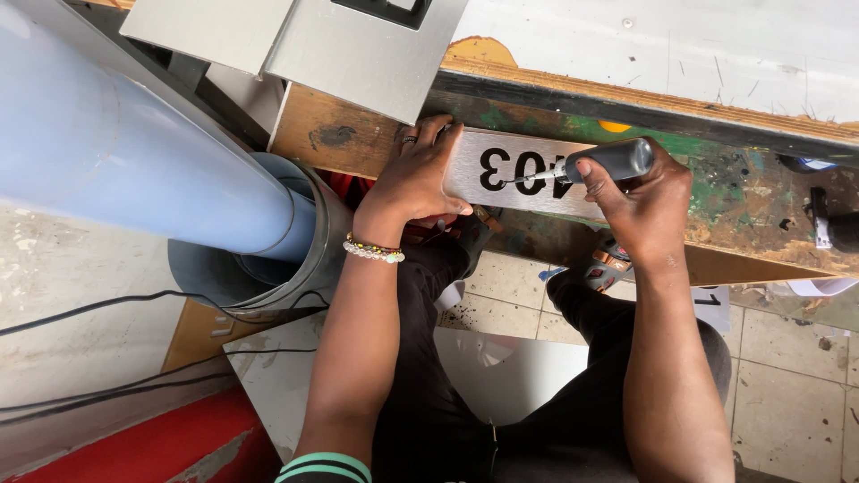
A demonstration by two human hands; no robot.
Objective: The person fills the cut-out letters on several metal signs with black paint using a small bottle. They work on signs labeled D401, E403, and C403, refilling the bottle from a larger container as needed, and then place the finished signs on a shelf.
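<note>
A brushed-metal plate point(501, 183) with black cut-out digits lies on the worn wooden bench edge point(358, 139). My left hand point(413, 174), with a ring and a beaded bracelet, presses flat on the plate's left end. My right hand point(637, 201) grips a small grey-handled tool point(608, 161). Its thin metal tip touches one of the digits near the plate's right part.
A large pale blue pipe point(116, 152) runs into a metal bucket point(309, 241) at the left. Sheet-metal panels point(358, 54) lie on the bench above. Black cables point(107, 304) cross the floor at left. Tiled floor and my legs in dark trousers are below.
</note>
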